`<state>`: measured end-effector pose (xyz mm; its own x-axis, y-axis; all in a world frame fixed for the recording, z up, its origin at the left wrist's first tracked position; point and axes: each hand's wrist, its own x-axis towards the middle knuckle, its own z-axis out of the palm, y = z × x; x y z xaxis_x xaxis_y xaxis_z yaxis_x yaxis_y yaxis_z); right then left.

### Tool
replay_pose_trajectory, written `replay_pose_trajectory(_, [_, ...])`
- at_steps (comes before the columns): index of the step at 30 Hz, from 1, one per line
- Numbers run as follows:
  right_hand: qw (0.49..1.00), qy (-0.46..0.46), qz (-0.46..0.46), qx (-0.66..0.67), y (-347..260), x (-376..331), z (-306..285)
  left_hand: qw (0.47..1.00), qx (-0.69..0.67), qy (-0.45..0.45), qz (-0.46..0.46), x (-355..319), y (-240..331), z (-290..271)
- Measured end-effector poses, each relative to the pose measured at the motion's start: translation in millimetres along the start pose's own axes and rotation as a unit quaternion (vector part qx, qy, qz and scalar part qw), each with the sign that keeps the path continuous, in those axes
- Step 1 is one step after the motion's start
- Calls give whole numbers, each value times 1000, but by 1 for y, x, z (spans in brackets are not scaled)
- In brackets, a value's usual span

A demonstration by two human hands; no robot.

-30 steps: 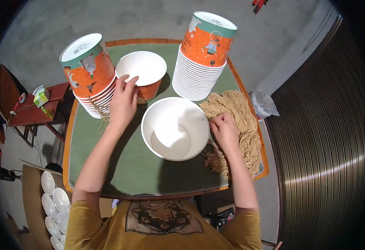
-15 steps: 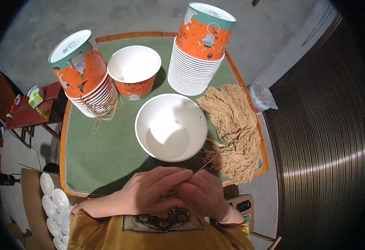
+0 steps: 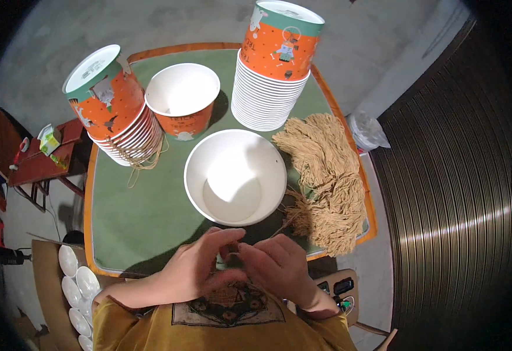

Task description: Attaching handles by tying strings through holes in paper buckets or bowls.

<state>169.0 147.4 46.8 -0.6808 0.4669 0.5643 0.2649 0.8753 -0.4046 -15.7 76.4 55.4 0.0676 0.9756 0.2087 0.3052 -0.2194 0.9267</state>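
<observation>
In front of my body, my left hand point(image 3: 197, 266) and my right hand point(image 3: 276, 266) meet at the fingertips. Both are closed around a thin tan cord, mostly hidden by the fingers. The left thumb and forefinger curve apart around the spot where the cord is pinched. Just beyond the hands a white-lined paper bucket point(image 3: 237, 175) stands mouth up, with a small dark hole in its wall near the right rim. To its right lies a thick heap of tan cords point(image 3: 329, 181).
An orange printed bucket point(image 3: 186, 105) stands upright behind. Upside-down bucket stacks rise at left point(image 3: 107, 99) and right point(image 3: 276, 64); loose cord hangs on the left one. Green table point(image 3: 133, 222) has an orange edge. A carton point(image 3: 48, 275) holds clear round plastic pieces at lower left.
My hands have drawn slightly apart, and the left fingers have opened out from their overlapped position. The table things sit slightly further left in view; the bucket has kept its place on the table.
</observation>
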Motion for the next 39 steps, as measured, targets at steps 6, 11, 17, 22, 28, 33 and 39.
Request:
replay_pose_trajectory(6, [999,9,-15,-28,7,-6,-2,992,93,-25,79,12,-11,2])
replay_pose_trajectory(11, [998,20,19,-63,8,-6,-7,981,174,-41,74,14,-12,-7])
replay_pose_trajectory(17, [999,12,21,46,6,8,-11,953,240,-36,181,30,3,-9])
replay_pose_trajectory(22, [933,-37,271,233,2,-7,-14,891,338,-52,299,50,11,-4])
replay_pose_trajectory(28, [900,34,335,277,26,-21,-16,897,299,-66,317,74,-8,11])
replay_pose_trajectory(33, [847,159,364,353,39,-31,-9,936,285,-5,206,76,-13,30])
replay_pose_trajectory(39, [824,234,380,350,57,-23,5,957,273,-98,-25,71,3,10])
